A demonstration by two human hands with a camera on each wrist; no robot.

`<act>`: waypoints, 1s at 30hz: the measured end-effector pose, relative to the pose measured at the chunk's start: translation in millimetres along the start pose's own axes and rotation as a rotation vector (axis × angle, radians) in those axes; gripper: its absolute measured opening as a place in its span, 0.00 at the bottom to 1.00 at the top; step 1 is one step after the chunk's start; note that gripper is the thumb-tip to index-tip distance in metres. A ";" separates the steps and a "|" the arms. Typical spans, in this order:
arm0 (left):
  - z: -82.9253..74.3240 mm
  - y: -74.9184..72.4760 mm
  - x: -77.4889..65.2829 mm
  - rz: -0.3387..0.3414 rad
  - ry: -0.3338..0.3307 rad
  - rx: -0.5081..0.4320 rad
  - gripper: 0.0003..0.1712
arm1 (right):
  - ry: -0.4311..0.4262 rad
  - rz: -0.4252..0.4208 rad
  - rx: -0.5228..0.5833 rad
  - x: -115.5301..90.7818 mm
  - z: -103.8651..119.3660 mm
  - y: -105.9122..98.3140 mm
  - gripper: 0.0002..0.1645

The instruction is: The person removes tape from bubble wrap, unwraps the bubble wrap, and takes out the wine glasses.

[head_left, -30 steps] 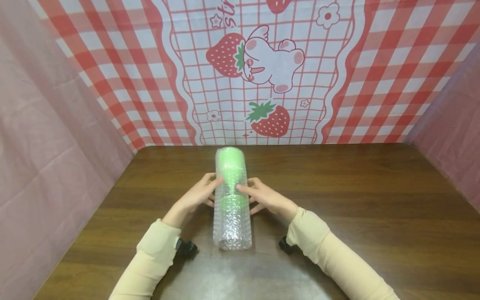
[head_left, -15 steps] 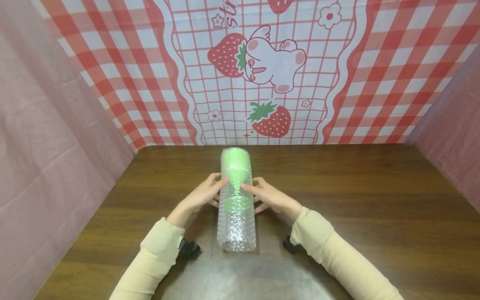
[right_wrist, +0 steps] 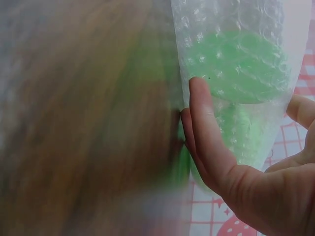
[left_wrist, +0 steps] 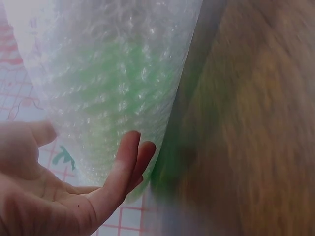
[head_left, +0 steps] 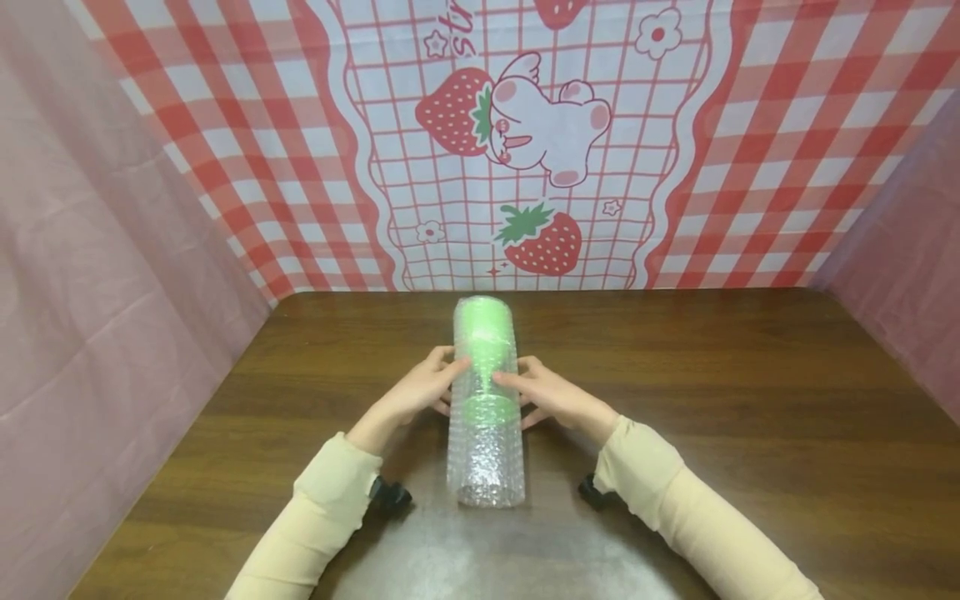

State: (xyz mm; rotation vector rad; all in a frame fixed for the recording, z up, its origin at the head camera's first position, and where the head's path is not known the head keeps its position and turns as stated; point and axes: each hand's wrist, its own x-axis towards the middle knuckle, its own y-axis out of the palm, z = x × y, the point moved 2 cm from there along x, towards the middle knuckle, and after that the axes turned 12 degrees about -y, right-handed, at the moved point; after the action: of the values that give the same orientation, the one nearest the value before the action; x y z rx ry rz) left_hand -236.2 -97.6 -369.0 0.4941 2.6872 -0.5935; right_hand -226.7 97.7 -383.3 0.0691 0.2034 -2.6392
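Observation:
A clear bubble-wrap roll (head_left: 486, 454) lies lengthwise between my hands at the middle of the table, its near end towards me. Inside its far part shows a green thing (head_left: 484, 321), wide at the top, narrow in the middle and wide again lower down; the wrap blurs its kind. My left hand (head_left: 420, 390) holds the roll's left side, thumb on top and fingers low against the side. On the right side my right hand (head_left: 558, 396) holds it likewise. The fingers (left_wrist: 123, 172) touch the wrap in the left wrist view, as do the fingers (right_wrist: 209, 137) in the right.
The brown wooden table (head_left: 735, 400) runs back to a red-and-white checked cloth (head_left: 300, 167) with strawberry prints. Pink curtains (head_left: 97, 292) hang at both sides. A black wrist device (head_left: 392, 497) sits under the left cuff, another (head_left: 596, 492) under the right.
The bubble-wrap roll has shifted to the right across the table. Both hands have gone along with it, keeping the same hold.

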 end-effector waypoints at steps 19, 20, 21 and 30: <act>-9.5 18.3 5.8 -0.014 0.020 0.010 0.37 | 0.015 0.049 -0.034 -10.8 5.3 -15.8 0.37; -9.9 19.3 6.2 -0.015 0.019 0.006 0.36 | 0.014 0.052 -0.032 -11.1 5.5 -16.8 0.37; -10.5 20.4 6.3 -0.016 0.019 0.002 0.36 | 0.014 0.053 -0.032 -11.4 5.3 -17.8 0.37; -34.1 28.3 -20.0 0.015 0.037 0.044 0.33 | 0.020 0.054 -0.047 -17.9 5.3 -22.0 0.38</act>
State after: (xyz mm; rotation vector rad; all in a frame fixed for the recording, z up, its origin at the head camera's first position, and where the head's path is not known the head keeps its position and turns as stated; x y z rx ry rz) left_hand -215.8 -63.0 -341.4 0.5416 2.7080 -0.6470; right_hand -221.6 124.4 -373.6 0.0840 0.2658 -2.5797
